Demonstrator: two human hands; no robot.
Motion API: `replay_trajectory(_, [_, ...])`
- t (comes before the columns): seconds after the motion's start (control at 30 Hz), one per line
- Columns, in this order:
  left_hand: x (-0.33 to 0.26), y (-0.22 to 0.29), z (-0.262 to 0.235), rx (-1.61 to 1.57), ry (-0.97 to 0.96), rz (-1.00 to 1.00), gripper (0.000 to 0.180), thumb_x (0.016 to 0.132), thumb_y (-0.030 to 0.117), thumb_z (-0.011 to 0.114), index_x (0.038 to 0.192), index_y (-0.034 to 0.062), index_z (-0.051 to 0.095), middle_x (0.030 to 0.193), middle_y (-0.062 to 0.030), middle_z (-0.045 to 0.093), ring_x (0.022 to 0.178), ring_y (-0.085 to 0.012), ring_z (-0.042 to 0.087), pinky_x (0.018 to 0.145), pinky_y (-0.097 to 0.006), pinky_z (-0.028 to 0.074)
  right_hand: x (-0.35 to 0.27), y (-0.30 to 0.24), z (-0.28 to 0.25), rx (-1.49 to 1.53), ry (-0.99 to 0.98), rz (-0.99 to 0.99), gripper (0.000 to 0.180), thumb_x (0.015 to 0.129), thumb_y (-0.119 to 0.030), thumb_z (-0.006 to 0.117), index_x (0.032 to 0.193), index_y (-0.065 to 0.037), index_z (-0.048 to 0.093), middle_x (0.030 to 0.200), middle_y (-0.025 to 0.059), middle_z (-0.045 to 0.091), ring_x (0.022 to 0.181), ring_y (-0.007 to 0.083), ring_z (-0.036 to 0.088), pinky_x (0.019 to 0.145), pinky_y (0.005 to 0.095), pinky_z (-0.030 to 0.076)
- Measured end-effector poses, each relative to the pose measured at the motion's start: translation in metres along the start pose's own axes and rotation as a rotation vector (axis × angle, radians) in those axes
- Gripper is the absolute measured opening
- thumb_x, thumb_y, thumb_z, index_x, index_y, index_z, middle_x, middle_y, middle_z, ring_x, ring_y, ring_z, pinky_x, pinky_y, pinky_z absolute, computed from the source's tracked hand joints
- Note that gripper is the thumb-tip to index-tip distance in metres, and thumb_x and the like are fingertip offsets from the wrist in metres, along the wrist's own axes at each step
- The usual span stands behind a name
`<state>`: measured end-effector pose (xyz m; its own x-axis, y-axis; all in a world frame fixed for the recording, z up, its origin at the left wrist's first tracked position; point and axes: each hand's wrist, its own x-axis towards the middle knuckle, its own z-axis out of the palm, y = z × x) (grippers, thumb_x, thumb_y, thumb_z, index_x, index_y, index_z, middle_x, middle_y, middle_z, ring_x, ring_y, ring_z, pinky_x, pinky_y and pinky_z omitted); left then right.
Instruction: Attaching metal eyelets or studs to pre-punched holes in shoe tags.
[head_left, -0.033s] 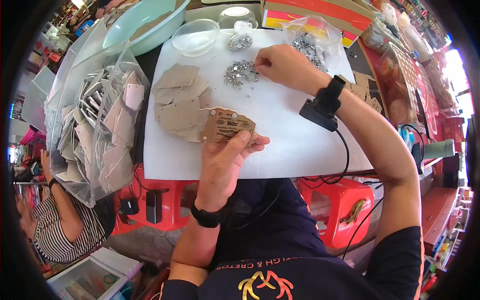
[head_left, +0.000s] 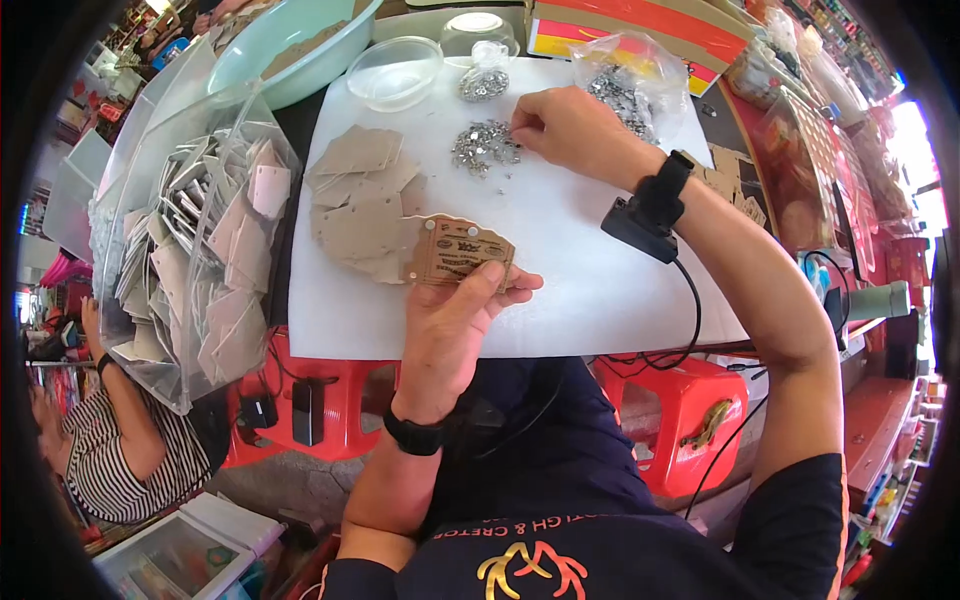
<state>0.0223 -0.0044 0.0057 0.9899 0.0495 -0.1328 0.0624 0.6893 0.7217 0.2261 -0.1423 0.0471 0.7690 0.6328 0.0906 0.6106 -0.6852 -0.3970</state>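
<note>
My left hand point(head_left: 445, 325) grips a brown printed cardboard piece point(head_left: 455, 250) above the white sheet, its thumb lying across the front. The piece has a wavy upper edge and small round pale studs near its corners. At the right edge of a loose heap of small silvery metal pieces point(head_left: 482, 150), my right hand point(head_left: 570, 130) is closed with fingertips pinched together. Whatever those fingertips hold is hidden. Overlapping flat grey-brown cardboard pieces point(head_left: 362, 225) lie left of the held one.
A clear bin point(head_left: 180, 375) full of cardboard pieces stands at the left. Behind are a pale blue basin point(head_left: 290, 85), a clear round tub point(head_left: 395, 75), and two plastic bags point(head_left: 485, 82) of metal pieces. A cable point(head_left: 690, 320) hangs from my right wrist device. Another person's striped sleeve shows lower left.
The whole view has shifted very slightly. Both hands keep the same pose, with the cardboard piece still in my left hand.
</note>
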Motion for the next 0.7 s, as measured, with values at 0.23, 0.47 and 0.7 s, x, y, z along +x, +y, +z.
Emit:
replay_trajectory(0.23, [0.001,0.001,-0.001,-0.016,-0.001,-0.009,0.016,0.093,0.007,0.06,0.106,-0.0005,0.064,0.094,-0.01,0.069,0.091,-0.0284,0.069,0.082,-0.038,0.054,0.015,-0.015,0.0,0.008,0.005,-0.094,0.015,0.086,-0.018,0.062,0.092,-0.005,0.066,0.083,0.0101,0.069,0.077,0.0277,0.066,0.069,0.0365,0.05])
replay_trajectory(0.47, [0.001,-0.002,-0.005,-0.029,-0.028,-0.015,0.016,0.094,0.008,0.06,0.107,0.0001,0.064,0.096,-0.01,0.069,0.092,-0.0278,0.069,0.081,-0.037,0.054,0.027,-0.02,0.009,0.003,-0.021,-0.139,0.015,0.085,-0.018,0.064,0.09,-0.005,0.066,0.081,0.0105,0.067,0.074,0.0272,0.064,0.068,0.0358,0.05])
replay_trajectory(0.7, [0.001,0.0,-0.004,-0.069,-0.004,-0.026,0.016,0.092,0.007,0.06,0.106,-0.0007,0.065,0.094,-0.0116,0.069,0.09,-0.0295,0.069,0.081,-0.038,0.055,0.039,-0.011,0.013,0.002,0.042,-0.22,0.012,0.086,-0.016,0.063,0.092,-0.006,0.067,0.083,0.0102,0.067,0.076,0.0269,0.064,0.069,0.0355,0.05])
